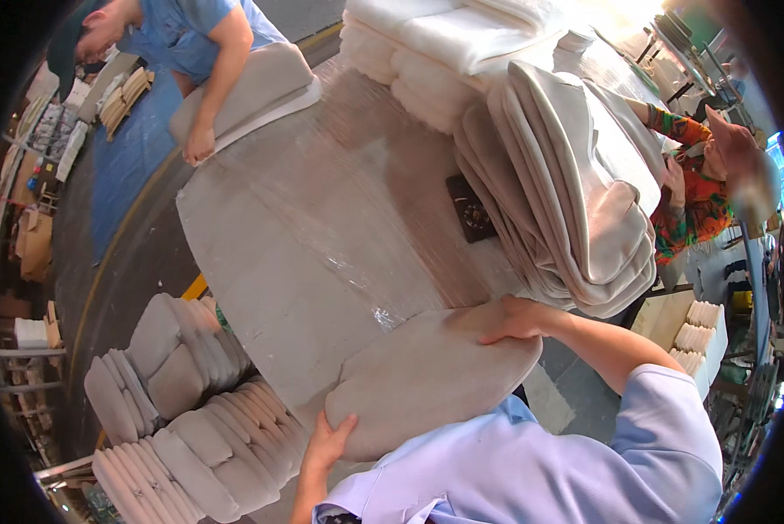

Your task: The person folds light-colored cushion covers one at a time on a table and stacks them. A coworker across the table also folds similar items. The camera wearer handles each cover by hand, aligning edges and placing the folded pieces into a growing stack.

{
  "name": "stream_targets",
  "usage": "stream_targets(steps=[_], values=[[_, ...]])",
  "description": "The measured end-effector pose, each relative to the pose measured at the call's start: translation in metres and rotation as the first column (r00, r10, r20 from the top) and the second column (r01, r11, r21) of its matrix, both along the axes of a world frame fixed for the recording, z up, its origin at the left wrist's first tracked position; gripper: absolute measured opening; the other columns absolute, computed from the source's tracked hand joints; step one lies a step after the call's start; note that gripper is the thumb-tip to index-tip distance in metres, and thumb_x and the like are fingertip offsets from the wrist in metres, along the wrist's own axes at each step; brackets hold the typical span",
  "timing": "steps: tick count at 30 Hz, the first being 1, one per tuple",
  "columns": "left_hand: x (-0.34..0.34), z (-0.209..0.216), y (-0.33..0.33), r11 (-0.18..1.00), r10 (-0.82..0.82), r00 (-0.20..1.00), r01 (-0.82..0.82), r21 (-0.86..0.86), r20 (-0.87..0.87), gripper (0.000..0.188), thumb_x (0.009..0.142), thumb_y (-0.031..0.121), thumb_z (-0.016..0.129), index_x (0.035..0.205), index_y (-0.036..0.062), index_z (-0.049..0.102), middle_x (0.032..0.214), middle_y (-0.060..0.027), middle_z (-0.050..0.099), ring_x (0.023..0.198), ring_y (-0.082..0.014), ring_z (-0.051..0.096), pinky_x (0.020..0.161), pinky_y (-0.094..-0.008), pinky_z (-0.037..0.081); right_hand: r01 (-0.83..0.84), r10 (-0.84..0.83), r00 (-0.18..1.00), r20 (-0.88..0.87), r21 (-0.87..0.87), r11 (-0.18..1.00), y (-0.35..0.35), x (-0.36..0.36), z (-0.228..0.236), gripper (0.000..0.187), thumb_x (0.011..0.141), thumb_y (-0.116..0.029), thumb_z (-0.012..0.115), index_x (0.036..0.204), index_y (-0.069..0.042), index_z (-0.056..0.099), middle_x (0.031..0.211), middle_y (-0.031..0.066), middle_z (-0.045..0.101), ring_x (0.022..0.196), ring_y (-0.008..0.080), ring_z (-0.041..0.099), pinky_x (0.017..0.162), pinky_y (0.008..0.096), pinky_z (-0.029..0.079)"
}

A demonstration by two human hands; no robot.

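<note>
A flat grey fabric cushion (pixel 427 380) with rounded ends lies across the near edge of the plastic-wrapped table (pixel 270 227), close against my body. My left hand (pixel 327 444) grips its left end, thumb on the upper face. At the far right end my right hand (pixel 516 320) is closed on the cushion's edge, with some fingers hidden. Just beyond that hand rises a tall stack of grey cushion covers (pixel 549 175). A dark square object with a round pattern (pixel 472 208) sits beside the stack, partly covered by it.
White batting (pixel 444 44) is piled at the table's far end. Grey cushions stand in rows (pixel 200 445) at the lower left. A co-worker in blue (pixel 209 35) handles a cushion (pixel 261 96) at the far left corner; another person in a patterned top (pixel 698 192) stands right.
</note>
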State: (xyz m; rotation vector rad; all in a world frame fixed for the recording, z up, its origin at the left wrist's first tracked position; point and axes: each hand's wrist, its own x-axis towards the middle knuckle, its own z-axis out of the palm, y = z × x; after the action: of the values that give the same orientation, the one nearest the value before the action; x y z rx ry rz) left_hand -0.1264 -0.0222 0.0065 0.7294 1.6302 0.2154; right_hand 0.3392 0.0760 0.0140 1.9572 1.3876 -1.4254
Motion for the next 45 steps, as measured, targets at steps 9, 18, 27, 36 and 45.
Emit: stream_targets(steps=[9,18,27,36,45], values=[[0.019,-0.027,0.028,0.985,0.112,0.980,-0.131,-0.111,-0.162,0.068,0.092,0.040,0.084,0.136,-0.0095,0.065,0.126,-0.0233,0.074,0.117,-0.0301,0.071,0.097,-0.0415,0.057,0.087,-0.085,0.996,0.040,-0.055,0.995,0.022,-0.009,-0.046,0.105,0.074,-0.073,0.080,0.133,0.013,0.067,0.125,0.0305,0.073,0.116,0.0419,0.072,0.101,0.0457,0.055],[0.016,-0.051,0.041,0.982,-0.186,0.886,0.178,-0.059,-0.425,0.079,0.101,0.057,0.065,0.141,-0.0118,0.061,0.137,-0.0320,0.067,0.127,-0.0378,0.067,0.107,-0.0461,0.050,0.251,-0.257,0.966,0.034,0.138,0.958,0.001,0.000,-0.073,0.085,0.093,-0.067,0.065,0.137,0.006,0.065,0.136,0.0300,0.068,0.125,0.0424,0.067,0.108,0.0488,0.050],[0.033,-0.013,0.178,0.882,0.091,0.995,-0.057,0.468,-0.051,0.065,0.114,0.049,0.045,0.141,-0.0072,0.061,0.138,-0.0187,0.067,0.129,-0.0302,0.062,0.110,-0.0406,0.046,0.947,-0.636,0.204,-0.744,-0.014,0.320,-0.071,-0.002,0.029,0.071,0.089,-0.045,0.085,0.138,-0.003,0.055,0.118,0.0111,0.068,0.113,0.0214,0.065,0.097,0.0371,0.054],[0.162,0.025,0.327,0.705,-0.007,0.793,-0.428,0.565,0.610,0.063,0.111,0.065,0.040,0.106,0.0095,0.069,0.094,-0.0075,0.072,0.089,-0.0211,0.067,0.081,-0.0383,0.056,0.589,0.084,0.773,-0.629,0.760,0.274,-0.156,-0.096,0.036,0.072,0.071,-0.030,0.100,0.118,-0.004,0.054,0.106,0.0138,0.056,0.091,0.0294,0.059,0.081,0.0399,0.053],[0.191,-0.009,0.319,0.814,0.048,0.784,-0.390,0.430,0.618,0.073,0.112,0.068,0.028,0.102,0.0112,0.072,0.085,-0.0038,0.066,0.079,-0.0193,0.065,0.072,-0.0371,0.057,0.093,0.276,0.679,-0.680,0.453,0.887,-0.085,-0.047,0.064,0.045,0.102,-0.053,0.069,0.099,-0.008,0.070,0.076,0.0091,0.068,0.073,0.0272,0.068,0.070,0.0418,0.053]])
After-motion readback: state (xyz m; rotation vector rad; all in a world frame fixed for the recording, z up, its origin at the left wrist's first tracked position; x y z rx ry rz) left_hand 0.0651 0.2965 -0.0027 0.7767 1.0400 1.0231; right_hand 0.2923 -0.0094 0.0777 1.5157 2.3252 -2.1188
